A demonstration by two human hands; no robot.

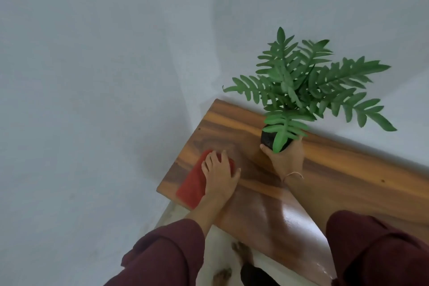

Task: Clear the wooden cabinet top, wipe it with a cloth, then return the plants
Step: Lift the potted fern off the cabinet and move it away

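Note:
A wooden cabinet top runs from the wall corner toward the lower right, glossy near me. My left hand lies flat on a red cloth at the top's left end, fingers spread over it. My right hand is wrapped around the small black pot of a green fern-like plant, holding it near the wall side of the top. Whether the pot rests on the wood or is lifted just above it is unclear. Leaves hide most of the pot.
Pale walls meet in a corner right behind the cabinet's left end. The light floor and my bare feet show below the cabinet's front edge. My dark red sleeves fill the bottom of the view.

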